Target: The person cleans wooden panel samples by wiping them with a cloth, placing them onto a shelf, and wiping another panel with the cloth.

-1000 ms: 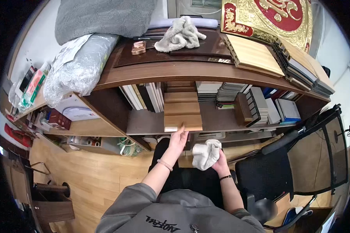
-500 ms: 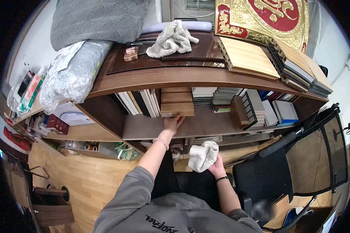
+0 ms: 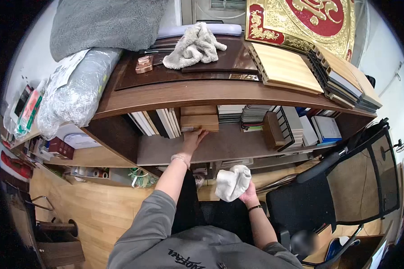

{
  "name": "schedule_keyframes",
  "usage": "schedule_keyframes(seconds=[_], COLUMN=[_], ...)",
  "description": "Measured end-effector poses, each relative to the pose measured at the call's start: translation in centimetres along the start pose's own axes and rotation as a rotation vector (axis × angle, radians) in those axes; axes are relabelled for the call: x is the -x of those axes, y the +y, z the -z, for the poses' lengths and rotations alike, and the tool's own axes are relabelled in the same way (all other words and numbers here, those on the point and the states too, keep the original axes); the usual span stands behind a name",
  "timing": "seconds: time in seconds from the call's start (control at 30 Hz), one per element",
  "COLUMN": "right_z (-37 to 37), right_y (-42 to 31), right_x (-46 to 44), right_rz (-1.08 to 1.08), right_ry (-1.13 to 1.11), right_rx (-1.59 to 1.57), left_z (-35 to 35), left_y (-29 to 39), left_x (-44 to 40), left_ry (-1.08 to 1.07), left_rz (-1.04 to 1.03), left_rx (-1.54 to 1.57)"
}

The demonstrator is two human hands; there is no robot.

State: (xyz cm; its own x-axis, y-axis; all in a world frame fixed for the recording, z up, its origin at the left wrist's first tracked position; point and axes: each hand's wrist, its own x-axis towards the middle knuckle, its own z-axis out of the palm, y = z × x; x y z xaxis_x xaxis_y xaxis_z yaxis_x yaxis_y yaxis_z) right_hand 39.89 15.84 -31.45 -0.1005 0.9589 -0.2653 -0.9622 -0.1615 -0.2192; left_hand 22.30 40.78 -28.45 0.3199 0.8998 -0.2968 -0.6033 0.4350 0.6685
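Observation:
My left hand (image 3: 194,140) reaches into the shelf, its fingers curled against the front edge of a brown wood-look panel (image 3: 199,122). More brown panels lie stacked behind this one, partly covered by it. The underside of the panel and some of my fingertips are hidden. Lower down, in front of the shelf, my right hand (image 3: 249,193) grips a bunched white cloth (image 3: 233,183). Upright white and black boards (image 3: 159,122) stand just left of the brown panel.
Grey and white sample stacks (image 3: 256,117) and a brown block (image 3: 273,129) stand farther right on the shelf. On top lie a crumpled grey towel (image 3: 195,47), light wood panels (image 3: 285,67) and a wrapped bundle (image 3: 78,85). A black mesh chair (image 3: 309,201) stands at my right.
The front brown panel has shifted slightly back with my left hand, and less of the panels behind shows. My right hand keeps the cloth nearly in place. The view has moved a little.

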Motion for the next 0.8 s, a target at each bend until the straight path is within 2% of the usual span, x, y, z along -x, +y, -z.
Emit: schedule_keyframes(seconds=[0.17, 0.27, 0.3, 0.4, 0.43, 0.53, 0.6, 0.67, 0.77, 0.8], right_z=[0.4, -0.2, -0.6, -1.2, -0.8, -1.1, -2.7, -2.4, 2.4, 3.8], right_y=[0.1, 0.2, 0.0, -0.3, -0.1, -0.3, -0.4, -0.1, -0.9, -1.0], right_x=[-0.6, -0.7, -0.6, -0.1, -0.2, -0.8, -0.5, 0.0, -1.5, -1.8], right_rz=[-0.008, -0.028, -0.021, -0.001, 0.017, 0.055, 0.126, 0.164, 0.383, 0.38], right_ry=[0.012, -0.016, -0.018, -0.023, -0.006, 0.009, -0.051, -0.071, -0.234, -0.225], right_rx=[-0.018, -0.033, -0.031, -0.018, -0.001, 0.055, 0.049, 0.047, 0.691, 0.709], left_z=[-0.5, 0.7, 0.5, -1.1, -1.6, -3.6, -7.5, -11.4, -16.7, -18.9], left_y=[-1.3, 0.5, 0.6, -0.1, -0.1, 0.5, 4.7, 8.6, 15.1, 15.8], left_x=[-0.9, -0.5, -0.3, 0.8, 1.6, 5.9, 13.8, 19.5, 28.9, 30.8], left_ry=[0.097, -0.091, -0.089, 0.038, 0.033, 0.317, -0.097, -0.533, -1.03, -1.206], left_rz=[-0.03, 0.311, 0.308, 0.094, 0.089, 0.212, 0.06, -0.341, -0.714, -0.869], left_rx=[0.066, 0.476, 0.475, -0.064, -0.058, -0.334, -0.521, -0.485, -0.331, -0.123])
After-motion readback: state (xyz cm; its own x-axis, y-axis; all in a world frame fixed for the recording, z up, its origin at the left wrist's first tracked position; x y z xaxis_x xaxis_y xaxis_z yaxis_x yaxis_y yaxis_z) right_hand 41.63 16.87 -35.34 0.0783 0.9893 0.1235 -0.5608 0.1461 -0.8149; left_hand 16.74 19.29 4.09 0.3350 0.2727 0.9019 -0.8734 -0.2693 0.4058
